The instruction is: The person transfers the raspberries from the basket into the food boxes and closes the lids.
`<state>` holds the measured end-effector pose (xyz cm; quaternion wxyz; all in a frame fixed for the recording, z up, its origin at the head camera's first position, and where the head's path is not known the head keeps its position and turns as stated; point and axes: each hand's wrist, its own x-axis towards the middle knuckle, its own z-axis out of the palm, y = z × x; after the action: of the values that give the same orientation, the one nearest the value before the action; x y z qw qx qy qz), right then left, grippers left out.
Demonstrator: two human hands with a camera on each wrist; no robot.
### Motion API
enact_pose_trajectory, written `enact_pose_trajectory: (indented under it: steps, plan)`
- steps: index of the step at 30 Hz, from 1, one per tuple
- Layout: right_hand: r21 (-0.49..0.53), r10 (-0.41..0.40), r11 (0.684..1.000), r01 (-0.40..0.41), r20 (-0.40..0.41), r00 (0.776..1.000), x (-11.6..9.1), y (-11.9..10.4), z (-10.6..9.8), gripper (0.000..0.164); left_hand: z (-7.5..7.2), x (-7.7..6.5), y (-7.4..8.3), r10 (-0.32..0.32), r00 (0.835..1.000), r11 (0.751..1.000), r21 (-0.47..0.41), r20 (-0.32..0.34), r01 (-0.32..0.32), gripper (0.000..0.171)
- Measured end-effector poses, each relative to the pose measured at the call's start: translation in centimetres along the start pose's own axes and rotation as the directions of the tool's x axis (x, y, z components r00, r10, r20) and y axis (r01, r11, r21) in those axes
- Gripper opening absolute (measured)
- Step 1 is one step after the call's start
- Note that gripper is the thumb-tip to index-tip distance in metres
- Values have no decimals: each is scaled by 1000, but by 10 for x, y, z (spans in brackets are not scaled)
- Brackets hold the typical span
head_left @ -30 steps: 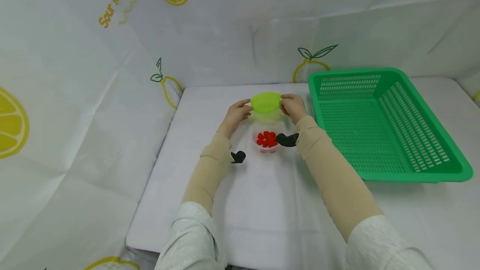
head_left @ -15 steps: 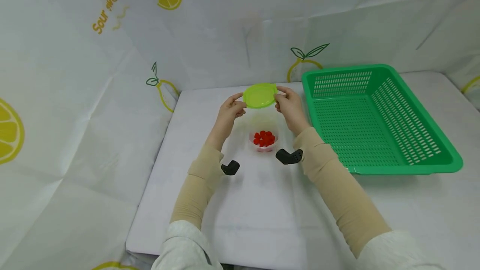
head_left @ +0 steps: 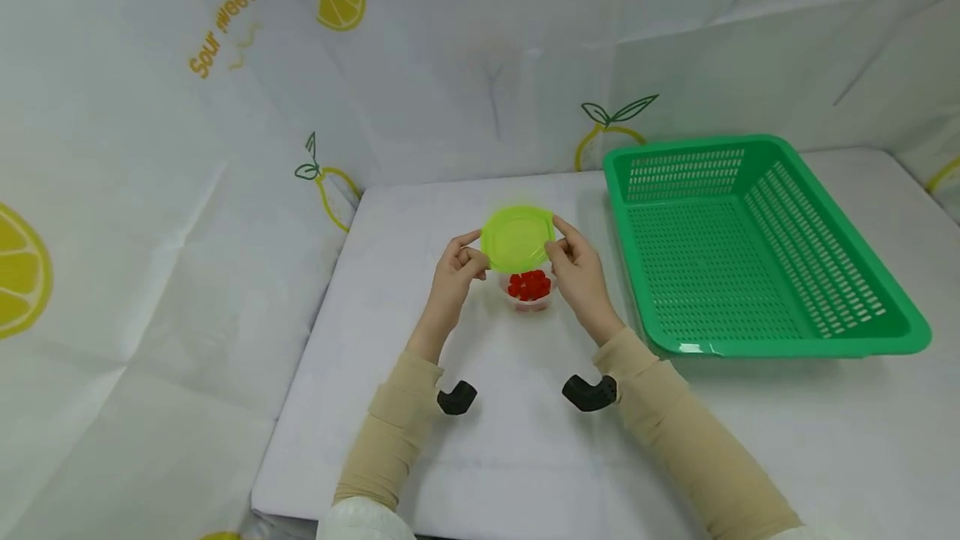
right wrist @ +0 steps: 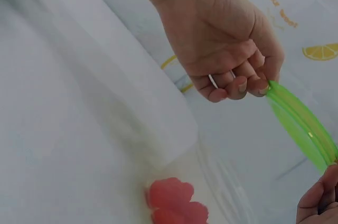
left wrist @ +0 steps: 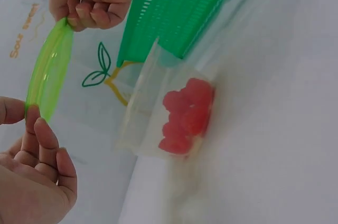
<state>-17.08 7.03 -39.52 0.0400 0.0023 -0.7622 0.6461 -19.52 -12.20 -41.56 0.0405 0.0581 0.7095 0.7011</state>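
A translucent lime-green round lid [head_left: 517,238] hangs between both hands, apart from the clear plastic container [left wrist: 138,113] in the left wrist view. My left hand [head_left: 453,277] pinches its left edge between thumb and fingers. The opposite edge is pinched by my right hand [head_left: 583,277], its other fingers curled in. Below the lid, the uncovered container stands upright on the table with several red lumpy pieces [head_left: 529,284] inside. In the head view the lid overlaps the container's far part and hides it.
A large green plastic basket [head_left: 768,348] stands to the right on the white-covered table [head_left: 517,473]. Behind and to the left hangs a white sheet [head_left: 450,65] printed with lemons. Black wrist-worn pieces [head_left: 590,393] jut inward from both sleeves.
Both hands have brought the lid back toward the body, after first moving it slightly away. It now overlaps the container in the head view. The container and basket stay in place.
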Motion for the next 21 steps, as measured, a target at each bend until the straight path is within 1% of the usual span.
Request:
enact_pose_trajectory:
  steps: [3, 7, 10, 15, 17, 18, 21]
  plan:
    - [-34, 17, 999, -18, -5, 1000, -2, 11, -2, 46, 3, -4, -8, -21, 1000, 1000, 7, -6, 21, 44]
    - [-58, 51, 997, -52, -28, 998, -4, 25, -4, 45, 8, -8, -15, -63, 998, 998, 17, 14, 63, 44]
    - [-71, 53, 996, -55, -29, 998, -6, 33, -6, 45, 11, -13, -14, -77, 997, 996, 42, 25, 76, 45]
    - [-90, 64, 994, -63, 6, 998, -7, 44, -6, 46, 13, -23, -10, -88, 996, 993, 76, 26, 86, 46]
    - [-97, 75, 993, -73, 16, 997, -7, 48, -6, 47, 14, -24, -10, -87, 996, 993, 80, 24, 85, 46]
    - [-102, 77, 992, -75, 20, 997, -7, 49, -6, 47, 13, -22, -15, -83, 996, 993, 86, 20, 81, 46]
    - [-116, 88, 990, -85, 20, 996, -7, 54, -6, 48, 15, -21, -19, -88, 996, 992, 89, 13, 86, 47]
